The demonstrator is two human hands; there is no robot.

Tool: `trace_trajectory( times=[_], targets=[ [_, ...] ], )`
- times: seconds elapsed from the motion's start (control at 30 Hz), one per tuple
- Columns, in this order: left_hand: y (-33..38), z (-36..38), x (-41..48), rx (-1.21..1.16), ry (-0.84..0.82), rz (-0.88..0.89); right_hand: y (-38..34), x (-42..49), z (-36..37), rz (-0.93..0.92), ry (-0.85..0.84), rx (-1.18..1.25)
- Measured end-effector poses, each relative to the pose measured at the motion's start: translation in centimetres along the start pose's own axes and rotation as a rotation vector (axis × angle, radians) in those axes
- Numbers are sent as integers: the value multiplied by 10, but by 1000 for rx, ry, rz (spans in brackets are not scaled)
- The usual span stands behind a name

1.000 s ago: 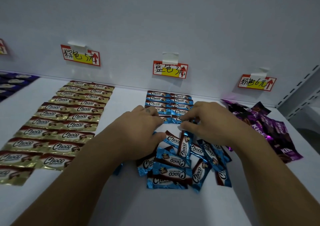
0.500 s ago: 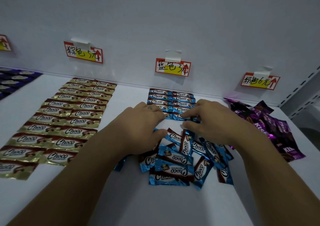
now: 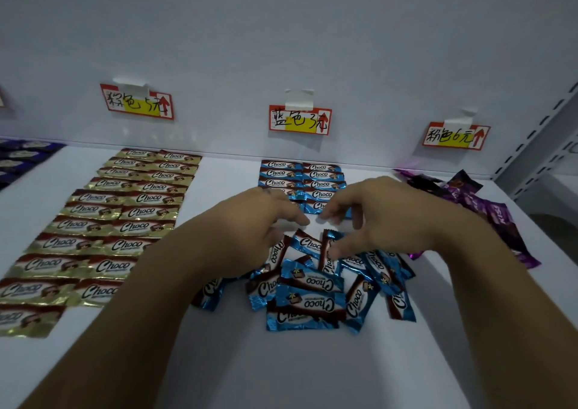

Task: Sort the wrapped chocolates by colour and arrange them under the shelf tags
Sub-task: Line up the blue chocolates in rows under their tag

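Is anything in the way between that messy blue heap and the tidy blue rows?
Nothing solid. Only bare white shelf lies between the loose blue pile and the blue rows under the blue tag; the person's left hand and right hand reach over that gap.

white shelf [image 3: 237, 361] carries gold [image 3: 125, 208], blue [image 3: 308, 286], purple chocolates [image 3: 488, 211].

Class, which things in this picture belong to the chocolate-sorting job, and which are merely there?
Belong: loose blue pile, blue rows, gold rows, purple chocolates, shelf tags, left hand, right hand.
Merely there: slotted shelf upright, white back wall.
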State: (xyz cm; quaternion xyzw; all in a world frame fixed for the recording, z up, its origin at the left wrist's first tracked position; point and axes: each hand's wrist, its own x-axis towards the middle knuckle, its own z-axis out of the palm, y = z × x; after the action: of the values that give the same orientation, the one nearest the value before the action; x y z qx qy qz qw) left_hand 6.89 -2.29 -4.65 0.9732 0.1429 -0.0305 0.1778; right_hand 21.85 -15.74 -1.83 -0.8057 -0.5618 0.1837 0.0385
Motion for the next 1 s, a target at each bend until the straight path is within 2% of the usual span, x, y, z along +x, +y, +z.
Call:
trace_trajectory(
  times=[0.13,0.4,0.57,0.67,0.77,1.0],
  targets=[
    [3,3,4,5,-73,18,1,5,7,-21,-31,27],
    [11,16,10,-21,55,24,6,3,7,-45,-61,155],
    [6,10,6,-321,131,-28,21,-10,-5,-49,-60,454],
    [-1,3,5,-370,244,-68,31,-12,-9,3,30,625],
    [-6,2,7,-351,287,-117,34,-7,-6,67,103,547],
    [-9,2,7,-244,279,-226,29,6,4,139,135,400]
  ],
)
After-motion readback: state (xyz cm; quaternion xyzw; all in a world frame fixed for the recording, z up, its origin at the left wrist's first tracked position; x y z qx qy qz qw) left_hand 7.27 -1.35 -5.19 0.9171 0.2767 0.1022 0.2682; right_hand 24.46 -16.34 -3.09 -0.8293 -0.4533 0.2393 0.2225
